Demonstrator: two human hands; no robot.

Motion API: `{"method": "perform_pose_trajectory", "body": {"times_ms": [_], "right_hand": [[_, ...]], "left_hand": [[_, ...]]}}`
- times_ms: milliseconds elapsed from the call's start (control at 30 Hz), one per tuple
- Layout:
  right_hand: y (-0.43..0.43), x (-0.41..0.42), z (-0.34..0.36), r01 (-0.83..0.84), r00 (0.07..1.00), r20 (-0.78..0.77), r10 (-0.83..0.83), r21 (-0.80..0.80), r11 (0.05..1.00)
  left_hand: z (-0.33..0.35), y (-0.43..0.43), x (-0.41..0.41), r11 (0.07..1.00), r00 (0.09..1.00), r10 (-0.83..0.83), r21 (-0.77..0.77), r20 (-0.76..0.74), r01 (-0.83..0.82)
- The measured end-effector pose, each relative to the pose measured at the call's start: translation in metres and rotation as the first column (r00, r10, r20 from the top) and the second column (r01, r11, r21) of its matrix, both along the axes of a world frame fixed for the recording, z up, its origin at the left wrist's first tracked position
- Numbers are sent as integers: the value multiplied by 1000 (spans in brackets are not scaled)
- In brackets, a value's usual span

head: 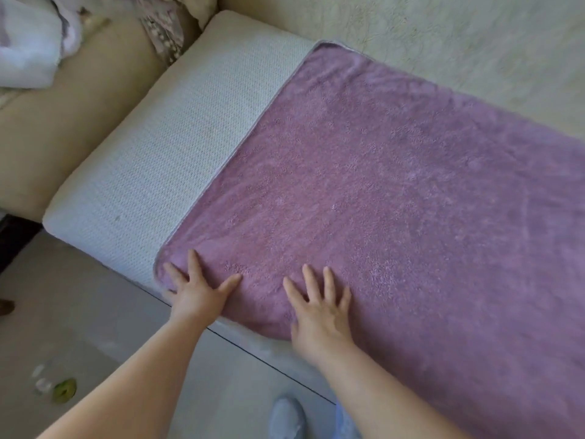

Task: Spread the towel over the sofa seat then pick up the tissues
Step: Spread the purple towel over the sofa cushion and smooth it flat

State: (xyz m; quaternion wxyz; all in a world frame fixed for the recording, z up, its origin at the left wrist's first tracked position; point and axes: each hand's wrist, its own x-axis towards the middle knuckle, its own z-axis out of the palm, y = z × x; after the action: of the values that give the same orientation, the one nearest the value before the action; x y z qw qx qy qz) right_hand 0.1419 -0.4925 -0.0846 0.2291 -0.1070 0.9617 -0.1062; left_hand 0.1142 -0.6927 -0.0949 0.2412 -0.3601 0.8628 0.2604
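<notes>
At the far left a white plastic bag [28, 49] sits on the tan armrest [72, 131], with some patterned cloth behind it. I cannot pick out any tissues there or anywhere else in view. Next comes a bare strip of the sofa seat [164, 160] in its white knitted cover, open from the front lip back to the backrest [443, 36].

The purple towel [395, 201] begins at that strip. Its short left edge runs from the front corner by my left hand [198, 294] up and away to the backrest. Its long axis follows the seat to my right and passes out of the frame.

My left hand lies flat on the towel's near left corner, its fingers [193, 261] spread wide and gripping nothing. My right hand [319, 308] lies just beside it, a little further along the front edge, also flat with the fingers fanned. Both palms sit where the towel folds over the front lip of the seat.

I judge the spreading nearly done. If the towel needs shifting, the room for it is to the left, over the bare strip, and my left hand is the nearer one to that edge. Below the lip there is only grey floor [95, 312] and my shoe [286, 416]
</notes>
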Motion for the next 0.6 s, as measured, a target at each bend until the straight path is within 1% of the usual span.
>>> {"method": "perform_pose_trajectory", "body": {"times_ms": [33, 67, 100, 133, 167, 200, 233, 267, 300, 333, 367, 433, 467, 500, 533, 567, 600], "right_hand": [[2, 19, 0, -65, 998, 7, 65, -5, 998], [0, 37, 4, -168, 985, 25, 169, -29, 985], [-2, 54, 11, -257, 962, 74, 261, -60, 965], [-2, 61, 12, -297, 948, 91, 306, -96, 950], [2, 57, 14, -246, 966, 44, 255, -140, 959], [6, 46, 15, -117, 993, 1, 119, -147, 982], [12, 33, 13, -4, 998, -62, -5, -141, 990], [20, 20, 14, 93, 987, -123, -107, -115, 989], [28, 15, 10, 159, 980, -109, -167, -71, 985], [33, 18, 6, 206, 978, -34, -207, -30, 978], [35, 30, 2, 209, 978, 11, -209, -3, 978], [36, 68, 3, 108, 993, 45, -110, 39, 993], [37, 89, 3, 73, 995, 68, -72, -10, 997], [42, 106, 3, 47, 997, 63, -43, -60, 997], [48, 114, 3, 31, 999, 33, -28, -103, 994], [57, 110, 2, 42, 998, -35, -48, -155, 987], [70, 98, 6, 100, 986, -117, -121, -175, 980]], "left_hand": [[0, 0, 3, 995, 995, 97, 35, 11, -97], [0, 0, 4, 986, 986, 165, 16, 8, -165], [2, 4, 7, 984, 986, 166, -64, -10, -167], [4, 11, 8, 979, 994, 92, -177, -52, -100], [5, 20, 8, 962, 993, -49, -273, -110, 18], [7, 31, 8, 930, 959, -224, -332, -171, 158], [10, 44, 6, 888, 894, -387, -351, -225, 296], [10, 58, 5, 828, 809, -531, -356, -251, 433], [7, 73, 6, 756, 721, -643, -363, -259, 545], [3, 85, 11, 665, 621, -743, -374, -249, 646], [-1, 95, 17, 558, 518, -829, -386, -211, 735], [-10, 103, 41, 361, 356, -930, -409, -90, 838], [-13, 102, 54, 297, 304, -951, -406, -48, 865], [-15, 103, 68, 247, 256, -966, -394, -32, 885], [-13, 101, 77, 218, 218, -975, -384, -44, 897], [-12, 98, 80, 204, 191, -979, -403, -72, 892], [-8, 104, 77, 204, 178, -979, -431, -101, 879]]}}
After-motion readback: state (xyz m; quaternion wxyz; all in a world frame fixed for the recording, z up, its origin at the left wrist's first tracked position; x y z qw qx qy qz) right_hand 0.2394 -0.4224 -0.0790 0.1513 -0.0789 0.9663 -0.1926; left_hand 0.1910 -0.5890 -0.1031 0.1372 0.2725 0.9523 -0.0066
